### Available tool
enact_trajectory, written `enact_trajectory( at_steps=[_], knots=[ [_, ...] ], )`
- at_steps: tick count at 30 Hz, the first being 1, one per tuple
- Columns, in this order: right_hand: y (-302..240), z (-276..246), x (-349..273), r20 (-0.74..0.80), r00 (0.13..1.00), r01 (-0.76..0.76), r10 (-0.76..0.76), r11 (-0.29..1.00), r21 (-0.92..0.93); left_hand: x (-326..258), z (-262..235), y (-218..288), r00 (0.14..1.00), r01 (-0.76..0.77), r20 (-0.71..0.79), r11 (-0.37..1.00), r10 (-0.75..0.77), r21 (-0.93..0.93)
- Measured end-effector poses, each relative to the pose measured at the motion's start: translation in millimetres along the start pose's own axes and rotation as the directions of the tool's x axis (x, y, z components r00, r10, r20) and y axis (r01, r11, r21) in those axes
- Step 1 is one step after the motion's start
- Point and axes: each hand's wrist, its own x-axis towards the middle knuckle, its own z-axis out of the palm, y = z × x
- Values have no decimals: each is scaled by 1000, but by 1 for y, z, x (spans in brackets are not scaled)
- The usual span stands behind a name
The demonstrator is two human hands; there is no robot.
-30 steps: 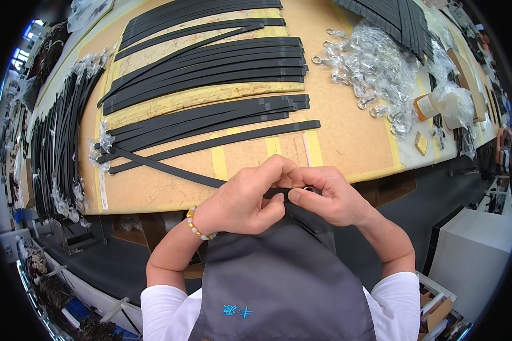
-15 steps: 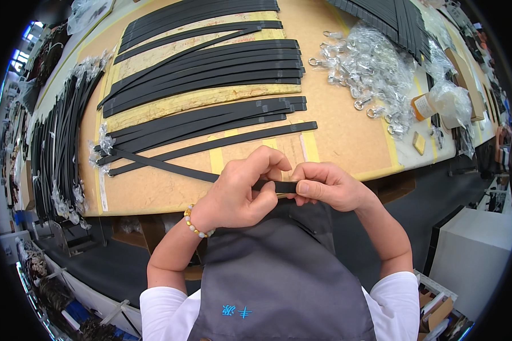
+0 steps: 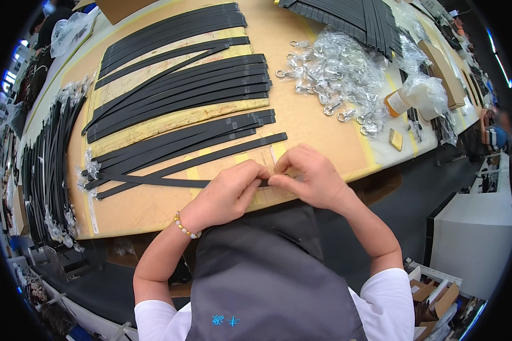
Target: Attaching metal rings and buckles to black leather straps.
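Both hands are over the table's [image 3: 347, 156] near edge: left hand [image 3: 224, 190] gripping a black strap [image 3: 176, 182], right hand [image 3: 310, 177] pinching it closer to its right end. Strap runs lengthwise toward the table's left side, more straps [image 3: 182, 91] farther back on it.

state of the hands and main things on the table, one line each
left hand: closed on held strap
right hand: curled at held strap, exact grip unclear
held strap: extended leftward, nearly straight
other black straps: laid in rows, some crossing
metal clasps: heaped, many in clear plastic
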Motion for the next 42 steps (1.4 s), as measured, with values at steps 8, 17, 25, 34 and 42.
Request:
enact_trajectory(
  at_steps=[8, 17, 25, 34, 42],
  knots=[
    [85, -86, -6, -415, 909, -244, 27, 844, -478, 45, -15, -16, 980, -56, -138, 872, 140, 487],
    [64, -52, -7, -249, 957, -213, 151, 947, -241, 55, -10, -38, 986, -32, -123, 862, 109, 507],
    [40, -15, 6, 10, 984, -118, 178, 609, 784, 44, -27, -8, 961, 249, -102, 966, -256, -71],
    [43, -4, 23, 239, 970, -243, 52, 334, 911, 33, -27, -8, 968, 232, 24, 861, -248, -453],
    [49, 6, 27, 197, 979, -202, 45, 273, 940, 30, -23, -2, 985, 67, -133, 950, -112, -306]
  ],
)
